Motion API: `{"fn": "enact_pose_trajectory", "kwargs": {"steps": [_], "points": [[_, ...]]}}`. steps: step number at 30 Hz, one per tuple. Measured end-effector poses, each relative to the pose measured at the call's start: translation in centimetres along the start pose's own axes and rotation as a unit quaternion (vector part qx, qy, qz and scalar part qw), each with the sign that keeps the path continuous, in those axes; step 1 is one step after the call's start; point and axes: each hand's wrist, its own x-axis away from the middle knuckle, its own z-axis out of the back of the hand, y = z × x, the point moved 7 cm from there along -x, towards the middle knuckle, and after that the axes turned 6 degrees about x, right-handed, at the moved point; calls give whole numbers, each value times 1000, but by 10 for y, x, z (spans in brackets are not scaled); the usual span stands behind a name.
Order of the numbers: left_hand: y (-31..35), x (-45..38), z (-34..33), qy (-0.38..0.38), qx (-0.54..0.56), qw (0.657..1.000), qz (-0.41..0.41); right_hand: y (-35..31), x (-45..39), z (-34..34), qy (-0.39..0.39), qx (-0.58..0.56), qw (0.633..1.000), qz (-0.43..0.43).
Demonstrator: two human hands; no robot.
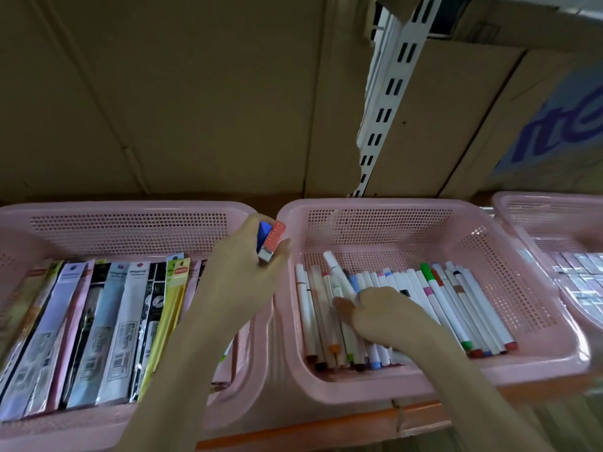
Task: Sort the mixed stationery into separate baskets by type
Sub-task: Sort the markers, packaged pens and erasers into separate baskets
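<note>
Three pink baskets stand side by side on a shelf. The left basket (130, 210) holds several flat packaged pens (111, 327) standing in a row. The middle basket (385, 205) holds several white markers (450, 308) with coloured ends. My left hand (241, 272) hovers over the gap between these two baskets and grips small erasers (270, 239), one blue and one coral with a white end. My right hand (385, 314) is down in the middle basket, its fingers curled on a white marker (337, 277) that tilts up out of the row.
A third pink basket (548, 203) at the right edge holds pale packaged items, blurred. Cardboard boxes (195, 109) and a white slotted shelf upright (388, 102) stand behind the baskets. The orange shelf edge (326, 429) runs along the front.
</note>
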Motion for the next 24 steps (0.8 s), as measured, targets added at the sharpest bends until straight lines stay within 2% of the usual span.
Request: {"fn": "enact_pose_trajectory", "kwargs": {"steps": [3,9,12,14,16,18,21,24], "points": [[3,-2,-5,-12,-8,1000,-15,-3,0,-2,-9,7,1000,15],[14,-5,-16,8,-21,999,-24,22,0,13,30,67,997,31],[24,-5,-32,-12,-31,999,-21,21,2,5,-34,131,988,74],[31,-5,-42,-20,-47,998,-27,15,2,-2,-66,118,987,89],[36,-3,-50,-28,-48,998,-27,16,-1,10,-21,61,994,89],[39,-2,-58,-49,-57,997,-11,28,-3,35,85,-4,992,95],[42,-3,-75,-72,-115,991,6,45,6,76,227,-165,950,136],[47,-4,-98,-83,-174,981,4,49,20,93,252,-273,910,183]]}}
